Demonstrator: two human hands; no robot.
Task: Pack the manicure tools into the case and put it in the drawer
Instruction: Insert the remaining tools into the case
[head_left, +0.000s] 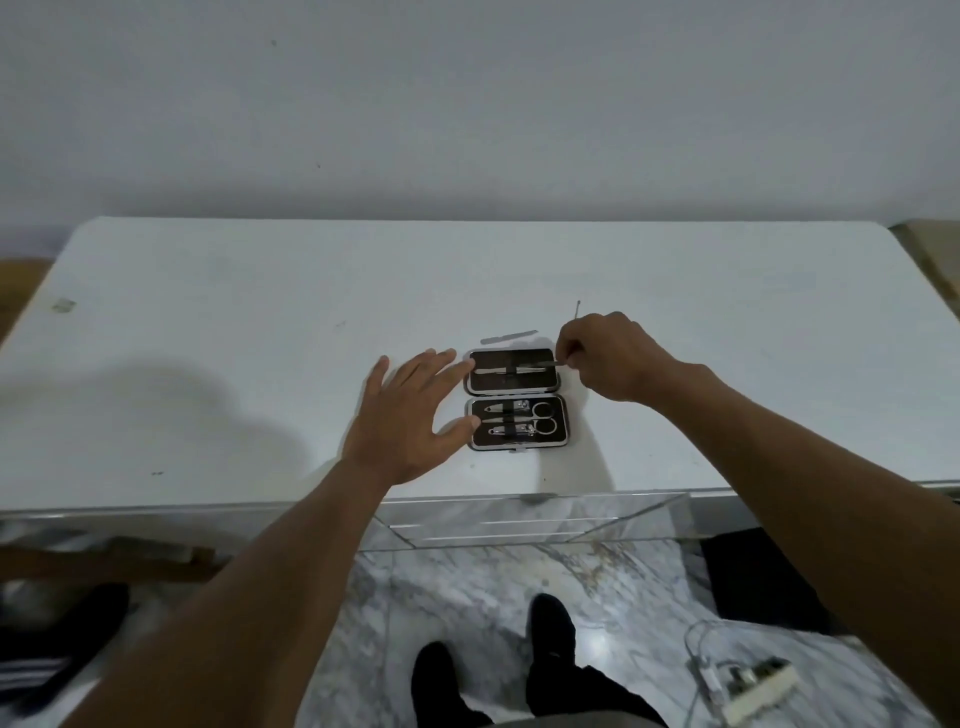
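Table (260, 338): white top, set against a pale wall.

Case (511, 383): lies open and flat at the centre of the table, one half at 12 o'clock and the other at 6 o'clock, both lined dark.

Near half: scissors (540, 418) sit at its 3 o'clock end. Two clippers (511, 430) lie under a strap, with a slim tool between them.

Far half: tweezers (511, 369) lie across it, tips toward 9 o'clock.

Right hand (608, 358): at 3 o'clock of the far half. Fingers and thumb are curled together and pinch the 3 o'clock end of the tweezers.

Left hand (405, 415): at 9 o'clock of the case, palm down, fingers spread and straight. Fingertips touch the 9 o'clock edge of the far half. The thumb touches the same edge of the near half. It grips nothing.

File (506, 338): loose on the table, just beyond the case at 12 o'clock, not touching it.

Pick (576, 312): a thin metal rod on the table at 1 o'clock of the case, its near end hidden behind the right hand.

Front (467, 525): mirrored panels under the near table edge, with a small knob at 6 o'clock of the case.

Floor: grey marble; two dark shoes (550, 629) at 6 o'clock.
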